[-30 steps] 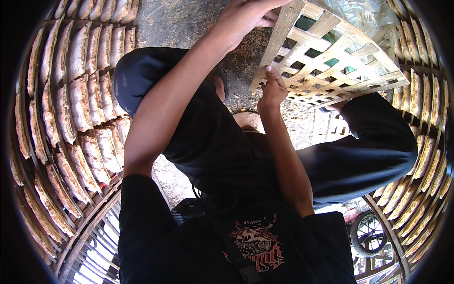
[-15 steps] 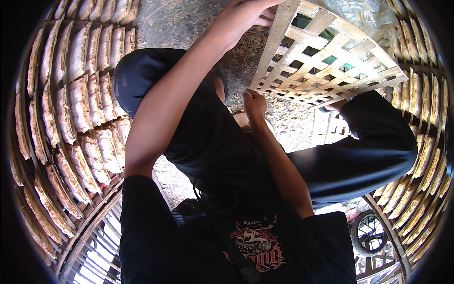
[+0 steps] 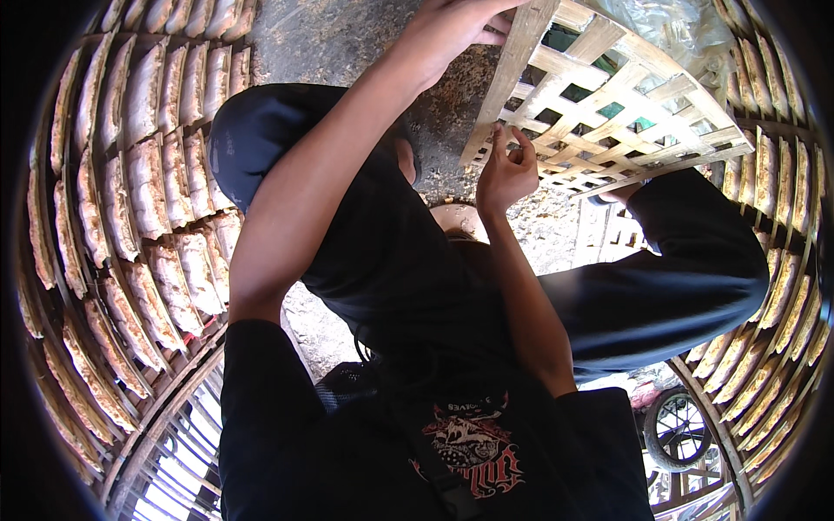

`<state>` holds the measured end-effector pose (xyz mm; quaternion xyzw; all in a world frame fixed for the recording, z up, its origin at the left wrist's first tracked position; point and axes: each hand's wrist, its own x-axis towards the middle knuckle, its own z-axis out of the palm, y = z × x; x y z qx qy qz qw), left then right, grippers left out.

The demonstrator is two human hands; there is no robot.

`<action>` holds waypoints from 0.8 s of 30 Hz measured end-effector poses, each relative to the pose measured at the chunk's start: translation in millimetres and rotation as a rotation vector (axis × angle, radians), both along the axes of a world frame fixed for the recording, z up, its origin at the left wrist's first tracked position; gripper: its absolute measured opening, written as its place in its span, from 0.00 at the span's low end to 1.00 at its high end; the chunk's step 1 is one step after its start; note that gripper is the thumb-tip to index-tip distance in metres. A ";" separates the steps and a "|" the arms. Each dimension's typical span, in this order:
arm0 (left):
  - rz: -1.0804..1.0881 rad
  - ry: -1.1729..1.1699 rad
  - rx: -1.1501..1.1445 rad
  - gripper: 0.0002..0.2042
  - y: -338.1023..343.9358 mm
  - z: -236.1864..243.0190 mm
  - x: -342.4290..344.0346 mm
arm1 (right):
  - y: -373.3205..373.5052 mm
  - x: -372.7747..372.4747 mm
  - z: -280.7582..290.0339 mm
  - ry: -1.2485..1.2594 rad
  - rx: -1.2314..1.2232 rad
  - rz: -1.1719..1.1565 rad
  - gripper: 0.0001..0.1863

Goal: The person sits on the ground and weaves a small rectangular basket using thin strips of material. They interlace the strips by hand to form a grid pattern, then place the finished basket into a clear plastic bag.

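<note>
A woven bamboo lattice panel (image 3: 599, 104) with a wooden frame is tilted at the upper right. My left hand (image 3: 443, 39) grips the upper end of its left frame bar, the fingertips partly hidden behind it. My right hand (image 3: 508, 174) is at the lower part of that same bar, fingers bent and closed against the lattice; whether a small piece is between them I cannot make out. Crumpled clear plastic (image 3: 669, 30) shows behind the panel.
Stacked racks (image 3: 143, 187) of pale, crusted pieces line the left, and similar racks (image 3: 777, 269) line the right. My bent legs (image 3: 643, 295) spread across the floor (image 3: 308, 43). A spoked black wheel (image 3: 678, 425) shows at the lower right. Another pale lattice (image 3: 595, 234) lies beyond my right leg.
My right hand has moved up and to the right along the panel since half a second ago, its fingers now bent higher on the lattice. My left hand and the panel stay nearly in place.
</note>
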<state>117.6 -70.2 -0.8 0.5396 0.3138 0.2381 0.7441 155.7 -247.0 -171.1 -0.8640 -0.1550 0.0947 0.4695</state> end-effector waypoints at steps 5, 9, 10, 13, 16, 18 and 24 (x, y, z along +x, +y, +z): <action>-0.003 -0.006 0.012 0.27 2.6 -4.9 1.1 | 2.6 5.7 -6.4 -0.101 0.059 0.008 0.17; -0.001 0.007 0.019 0.28 1.1 -1.5 2.2 | 3.9 8.8 -1.7 -0.191 0.065 0.055 0.12; -0.002 0.000 0.014 0.28 0.7 -1.0 2.7 | 3.6 10.7 -2.1 -0.220 0.062 0.073 0.10; -0.007 -0.011 0.006 0.28 0.1 -0.5 3.8 | 3.9 12.2 -5.5 -0.275 0.099 0.084 0.10; -0.007 0.012 0.015 0.28 2.2 -2.0 3.5 | -1.0 10.1 1.8 -0.235 0.110 0.104 0.09; 0.013 0.044 0.018 0.28 4.3 -3.8 1.2 | -17.2 -0.5 -0.5 -0.103 -0.073 0.205 0.10; 0.034 -0.014 0.029 0.27 -3.5 7.4 1.5 | -45.2 -12.4 -46.0 0.181 -0.452 0.529 0.17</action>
